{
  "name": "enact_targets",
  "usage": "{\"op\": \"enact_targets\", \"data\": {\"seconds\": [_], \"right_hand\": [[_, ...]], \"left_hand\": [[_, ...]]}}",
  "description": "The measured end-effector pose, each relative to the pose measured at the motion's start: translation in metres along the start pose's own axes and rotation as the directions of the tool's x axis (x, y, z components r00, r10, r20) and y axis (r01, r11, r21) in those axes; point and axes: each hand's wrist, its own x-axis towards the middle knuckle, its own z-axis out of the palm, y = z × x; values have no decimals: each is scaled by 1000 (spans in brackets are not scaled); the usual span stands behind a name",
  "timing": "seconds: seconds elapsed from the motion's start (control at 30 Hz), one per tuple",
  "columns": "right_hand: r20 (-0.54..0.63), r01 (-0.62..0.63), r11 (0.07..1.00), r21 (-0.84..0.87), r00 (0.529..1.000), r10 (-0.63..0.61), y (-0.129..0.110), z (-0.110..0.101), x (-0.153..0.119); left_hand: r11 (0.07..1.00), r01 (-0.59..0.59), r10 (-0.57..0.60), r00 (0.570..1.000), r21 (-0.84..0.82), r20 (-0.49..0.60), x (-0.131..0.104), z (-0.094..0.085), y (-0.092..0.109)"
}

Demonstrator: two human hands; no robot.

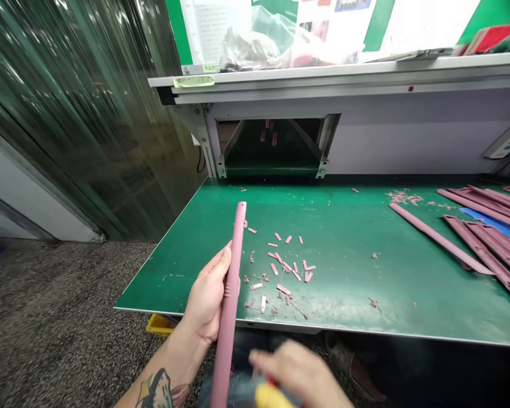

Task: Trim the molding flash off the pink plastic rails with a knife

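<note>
Two hands, one pink strip

I see the green bench [365, 272] beyond my left hand [208, 300], which is clamped around a long pink strip [232, 294]. Trimmed scraps [284, 269] lie just right of that grip. My right hand [300, 371] is blurred, closed on a yellow tool [272, 398].

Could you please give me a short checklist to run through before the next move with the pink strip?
1. Left hand grips the pink strip: ok, fingers wrap its middle.
2. Strip clear of the bench: ok, it is held above the near edge, pointing away.
3. Right hand has a firm hold on the yellow tool: cannot tell, the hand is blurred and the tool is cut off by the picture edge.
4. Tool meets the strip: cannot tell, the lower end is hidden.
5. Space under the strip: not ok, pink offcuts litter the mat.
6. Other strips out of the way: ok, they lie far right.
</note>
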Motion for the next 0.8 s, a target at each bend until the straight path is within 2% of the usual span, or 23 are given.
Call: {"op": "enact_targets", "data": {"seconds": [0.1,0.17,0.33,0.43,0.6,0.8], "right_hand": [[-236,-65,996,67,968,79,5,-24,27],[-323,-56,996,72,943,76,7,-30,39],[-349,-56,998,14,936,57,9,-25,42],[-374,-52,999,2,926,49,9,-30,43],[-460,-63,997,-35,887,40,13,-52,57],[-583,-149,986,-80,809,75,23,-86,78]], "left_hand": [[999,8,-9,999,33,34,-10,4,-6],[999,14,-16,999,50,51,-15,7,-9],[997,22,-27,998,71,63,-19,9,-12],[997,16,-22,997,80,71,-21,10,-13],[994,33,-46,992,104,120,-30,16,-14],[975,134,-164,972,176,170,-45,18,-19]]}}
